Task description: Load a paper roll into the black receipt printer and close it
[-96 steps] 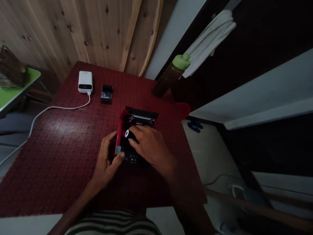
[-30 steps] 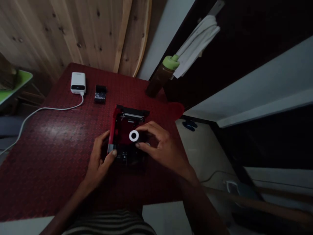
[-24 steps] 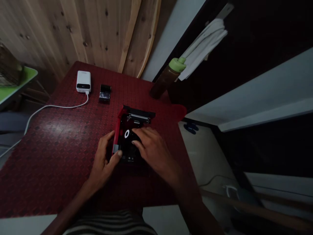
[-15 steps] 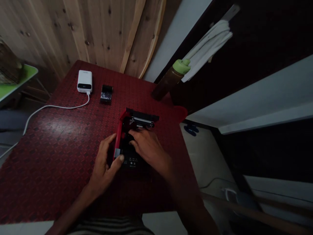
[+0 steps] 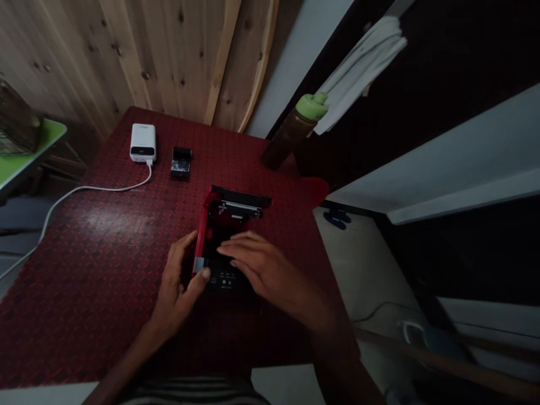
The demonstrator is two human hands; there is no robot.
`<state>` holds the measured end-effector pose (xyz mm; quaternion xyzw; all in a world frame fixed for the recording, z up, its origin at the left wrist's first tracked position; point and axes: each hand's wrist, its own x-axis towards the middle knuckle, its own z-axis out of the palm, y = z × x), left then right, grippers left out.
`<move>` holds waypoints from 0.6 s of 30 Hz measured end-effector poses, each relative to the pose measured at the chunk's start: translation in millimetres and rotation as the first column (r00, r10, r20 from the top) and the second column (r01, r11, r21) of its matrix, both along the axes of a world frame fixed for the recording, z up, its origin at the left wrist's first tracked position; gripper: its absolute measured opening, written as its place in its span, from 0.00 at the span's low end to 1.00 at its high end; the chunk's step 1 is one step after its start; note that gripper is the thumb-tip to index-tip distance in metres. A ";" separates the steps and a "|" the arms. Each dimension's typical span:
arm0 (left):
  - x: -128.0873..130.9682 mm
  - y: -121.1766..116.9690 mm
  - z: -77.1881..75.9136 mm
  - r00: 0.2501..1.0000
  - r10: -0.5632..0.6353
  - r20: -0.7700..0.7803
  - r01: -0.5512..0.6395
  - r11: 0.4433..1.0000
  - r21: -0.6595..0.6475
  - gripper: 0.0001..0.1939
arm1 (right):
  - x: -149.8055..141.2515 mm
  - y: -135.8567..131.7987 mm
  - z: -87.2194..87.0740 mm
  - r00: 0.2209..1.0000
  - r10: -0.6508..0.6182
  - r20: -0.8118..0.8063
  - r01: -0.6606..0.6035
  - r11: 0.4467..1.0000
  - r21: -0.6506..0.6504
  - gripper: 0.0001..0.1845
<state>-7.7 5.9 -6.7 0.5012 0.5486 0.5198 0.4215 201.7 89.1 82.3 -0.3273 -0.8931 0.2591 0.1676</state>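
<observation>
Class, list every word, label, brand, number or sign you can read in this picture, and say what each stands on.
None can be read for certain; marks that show:
White block with a cable: faint print near its far end, too small to read.
Its dark strip: a small light mark, unreadable.
Red and black device: small white print and symbols on its near panel, too blurred to read.

Two hands, one red-and-black device
One white power bank, one white cable, one small black object, one lidded bottle, two slippers, two counters.
</observation>
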 end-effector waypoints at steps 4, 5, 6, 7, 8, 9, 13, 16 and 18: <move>-0.5 0.7 6.1 0.999 0.001 0.044 0.001 0.999 -0.047 0.34 | -4.2 -6.5 -12.9 0.998 -0.062 -0.022 0.063 0.995 0.080 0.15; -0.6 0.4 8.3 0.998 0.001 0.060 0.003 0.998 -0.061 0.35 | -5.6 -7.0 -15.0 0.997 -0.079 -0.016 0.080 0.992 0.098 0.14; -0.7 0.0 10.8 0.997 0.004 0.078 0.002 0.997 -0.074 0.35 | -6.6 -7.4 -16.4 0.996 -0.087 -0.012 0.088 0.989 0.118 0.14; -0.9 -0.3 13.6 0.995 0.009 0.098 -0.001 0.996 -0.088 0.36 | -7.4 -7.8 -17.2 0.996 -0.093 -0.009 0.094 0.986 0.134 0.14; -1.2 -0.2 16.7 0.993 0.018 0.117 -0.006 0.995 -0.105 0.36 | -7.9 -8.5 -17.4 0.994 -0.107 -0.013 0.107 0.982 0.153 0.15; -1.8 0.6 20.0 0.991 0.032 0.130 -0.017 0.993 -0.119 0.35 | -8.2 -9.4 -17.5 0.992 -0.124 -0.029 0.127 0.975 0.183 0.15; -6.3 18.9 34.4 0.989 0.122 0.088 -0.118 0.992 -0.055 0.33 | -7.9 -17.9 -19.6 0.963 -0.203 -0.180 0.255 0.901 0.351 0.14; -9.1 51.5 45.9 0.991 0.127 0.030 -0.130 0.987 0.094 0.33 | -8.6 -28.8 -26.1 0.929 -0.249 -0.275 0.347 0.845 0.406 0.13; -8.4 75.9 53.3 0.995 0.101 -0.013 -0.098 0.984 0.149 0.32 | -10.2 -36.5 -31.4 0.916 -0.275 -0.291 0.383 0.817 0.431 0.13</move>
